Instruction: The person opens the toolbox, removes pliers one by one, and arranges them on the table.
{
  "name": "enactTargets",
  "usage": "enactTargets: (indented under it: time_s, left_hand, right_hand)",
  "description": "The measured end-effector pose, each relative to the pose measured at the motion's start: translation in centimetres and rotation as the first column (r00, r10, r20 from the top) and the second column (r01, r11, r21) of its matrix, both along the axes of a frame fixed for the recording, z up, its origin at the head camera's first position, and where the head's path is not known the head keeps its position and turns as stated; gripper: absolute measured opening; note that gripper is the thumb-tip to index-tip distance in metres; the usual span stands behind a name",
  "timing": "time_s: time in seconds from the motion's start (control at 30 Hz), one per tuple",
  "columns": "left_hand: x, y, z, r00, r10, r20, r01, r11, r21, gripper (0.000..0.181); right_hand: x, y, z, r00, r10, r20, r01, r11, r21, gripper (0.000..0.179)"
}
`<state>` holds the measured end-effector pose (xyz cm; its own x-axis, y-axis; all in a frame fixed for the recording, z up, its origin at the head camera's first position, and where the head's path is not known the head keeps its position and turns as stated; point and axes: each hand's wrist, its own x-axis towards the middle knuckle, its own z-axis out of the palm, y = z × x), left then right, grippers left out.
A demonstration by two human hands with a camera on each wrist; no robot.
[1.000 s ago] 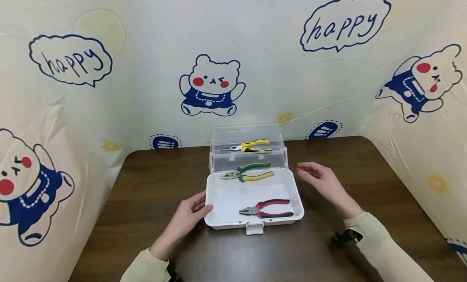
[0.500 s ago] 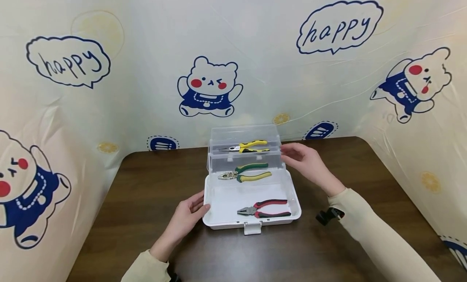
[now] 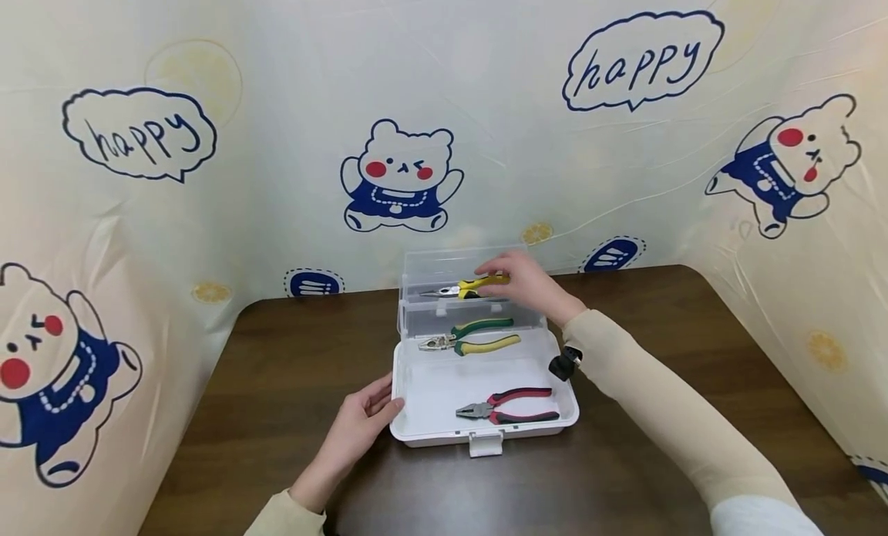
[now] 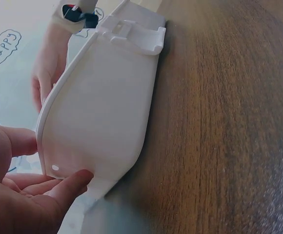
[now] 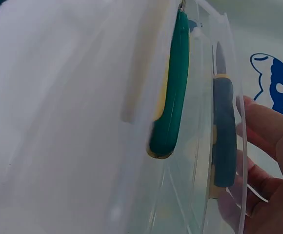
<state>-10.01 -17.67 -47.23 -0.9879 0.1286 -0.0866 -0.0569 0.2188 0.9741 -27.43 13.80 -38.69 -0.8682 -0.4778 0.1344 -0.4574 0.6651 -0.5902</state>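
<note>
A white toolbox with clear fold-back trays stands on the table. My left hand grips its left side, thumb over the rim and fingers outside. In the upper clear tray lie yellow-and-black needle-nose pliers. My right hand is over their handles, thumb and fingers spread on either side; in the right wrist view the fingers show partly through the clear plastic, with no firm grip visible. Green-and-yellow pliers lie in the lower clear tray, and red-and-black pliers on the box floor.
The toolbox sits on a dark wooden table, its white latch hanging at the front. A printed curtain with bears surrounds the table at the back and sides. My right forearm crosses over the box's right edge.
My right hand has moved from beside the toolbox, leftward over its upper tray, to the needle-nose pliers' handles. The left hand keeps its place on the box, and the pliers lie as before.
</note>
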Motion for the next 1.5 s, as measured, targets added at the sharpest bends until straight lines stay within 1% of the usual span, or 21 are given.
enactTargets:
  time_s: [0.1,0.13,0.3,0.4,0.47,0.53,0.7,0.8,0.93,1.0,1.07,1.23,1.33,1.5]
  left_hand:
    - [0.1,0.0,0.0,1.000,0.007,-0.001,-0.007,1.000,0.004,0.051]
    - [0.1,0.1,-0.1,1.000,0.010,-0.002,-0.010,1.000,0.004,0.051]
    - [0.0,0.2,-0.4,1.000,0.025,-0.012,-0.025,1.000,0.003,0.051]
    - [0.0,0.3,-0.4,1.000,0.027,-0.013,-0.027,1.000,0.008,0.050]
    - [0.0,0.4,-0.4,1.000,0.024,-0.014,-0.024,1.000,0.008,0.050]
    - [-0.1,0.5,-0.3,1.000,0.022,-0.012,-0.022,1.000,0.007,0.050]
    - [0.0,0.5,-0.3,1.000,0.022,-0.018,-0.022,1.000,-0.007,0.050]
    - [0.1,0.5,-0.2,1.000,0.021,-0.020,-0.021,1.000,-0.015,0.049]
    - [0.0,0.6,-0.3,1.000,0.021,-0.020,-0.022,1.000,-0.018,0.049]
    - [-0.1,0.6,-0.3,1.000,0.021,-0.019,-0.021,1.000,-0.017,0.049]
    - [-0.1,0.6,-0.4,1.000,0.022,-0.016,-0.022,1.000,-0.013,0.050]
    - [-0.1,0.5,-0.4,1.000,0.019,-0.014,-0.019,1.000,-0.005,0.050]
    - [0.0,0.5,-0.3,1.000,0.015,-0.018,-0.015,1.000,-0.005,0.050]
    - [0.0,0.3,-0.2,1.000,0.014,-0.016,-0.014,1.000,-0.004,0.050]
  right_hand:
    - [-0.7,-0.6,-0.1,0.999,0.025,0.038,-0.027,0.999,0.041,0.039]
    - [-1.0,-0.8,-0.1,0.999,0.036,0.037,-0.038,0.997,0.064,0.038]
    - [-1.5,-1.5,1.0,0.996,0.082,0.032,-0.086,0.979,0.182,0.032]
    - [-1.6,-1.7,1.5,0.994,0.100,0.041,-0.107,0.970,0.219,0.030]
    - [-1.7,-1.8,1.6,0.992,0.122,0.020,-0.123,0.963,0.238,0.030]
    - [-1.7,-1.8,1.6,0.990,0.139,-0.023,-0.128,0.955,0.268,0.030]
    - [-1.5,-1.6,1.4,0.979,0.158,-0.132,-0.110,0.944,0.312,0.031]
    - [-1.5,-1.5,1.2,0.972,0.163,-0.170,-0.105,0.946,0.306,0.031]
    - [-1.5,-1.3,1.0,0.968,0.163,-0.191,-0.102,0.951,0.293,0.030]
    - [-1.5,-1.2,1.1,0.970,0.157,-0.187,-0.100,0.954,0.282,0.031]
    - [-1.5,-1.1,1.2,0.976,0.143,-0.164,-0.095,0.959,0.266,0.031]
    - [-1.4,-0.1,1.4,0.990,0.092,-0.105,-0.074,0.983,0.167,0.031]
    - [-1.2,0.6,1.7,0.993,0.070,-0.094,-0.059,0.992,0.111,0.032]
    - [-0.7,2.3,2.0,0.995,0.034,-0.090,-0.029,0.998,0.051,0.035]
